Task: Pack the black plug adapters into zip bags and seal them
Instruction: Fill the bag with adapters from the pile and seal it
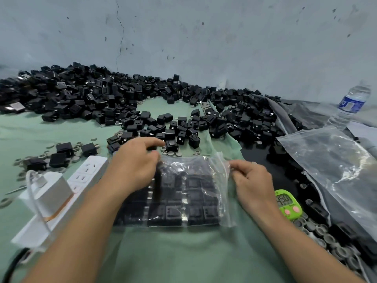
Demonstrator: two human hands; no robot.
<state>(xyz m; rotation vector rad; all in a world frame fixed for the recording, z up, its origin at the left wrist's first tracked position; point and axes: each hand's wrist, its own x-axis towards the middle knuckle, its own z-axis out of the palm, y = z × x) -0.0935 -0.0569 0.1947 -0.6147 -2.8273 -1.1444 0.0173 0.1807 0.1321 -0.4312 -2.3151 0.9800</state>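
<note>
Fingers (pixel 242 167) of the right hand (pixel 253 180) pinch the open right edge of the zip bag (pixel 222 180). The bag lies on the green-covered bench (pixel 183 252), packed with rows of black plug adapters (pixel 173 213). The left hand (pixel 134 166) covers the bag's left end, fingers bent; I cannot tell what they grip. A heap of loose adapters (pixel 81 99) lies behind.

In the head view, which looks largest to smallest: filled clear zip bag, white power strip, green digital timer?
Filled clear zip bag
White power strip, partly covered
Green digital timer, clearly smallest
</note>
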